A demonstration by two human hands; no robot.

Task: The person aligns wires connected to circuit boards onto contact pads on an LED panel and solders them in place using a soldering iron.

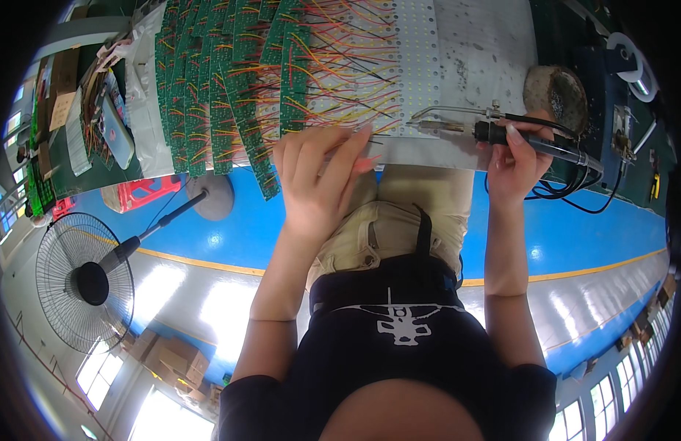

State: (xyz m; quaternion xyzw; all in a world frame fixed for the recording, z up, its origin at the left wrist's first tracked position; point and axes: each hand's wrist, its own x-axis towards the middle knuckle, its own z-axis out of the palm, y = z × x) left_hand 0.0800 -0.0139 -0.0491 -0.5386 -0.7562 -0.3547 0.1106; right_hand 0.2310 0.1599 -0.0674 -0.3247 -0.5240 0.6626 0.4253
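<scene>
My left hand (316, 173) is curled at the near edge of the bench, its fingertips closed around a thin wire (377, 141) at the end of the nearest row. My right hand (518, 165) grips the black handle of a soldering iron (495, 133), whose tip points left toward the wire ends. A thin metal tube (450, 109) runs along the iron and bends down by its tip. Red, yellow and black wires (348, 73) fan out from green circuit boards (292, 81) across a pale strip panel with rows of small pads (417, 51).
Rows of more green boards (201, 88) cover the bench's left side. To the right stand a round, dark-stained pot (535, 88) and a solder wire spool (634, 67). Black cables (575, 180) hang near my right hand. A standing fan (87, 283) is on the floor at left.
</scene>
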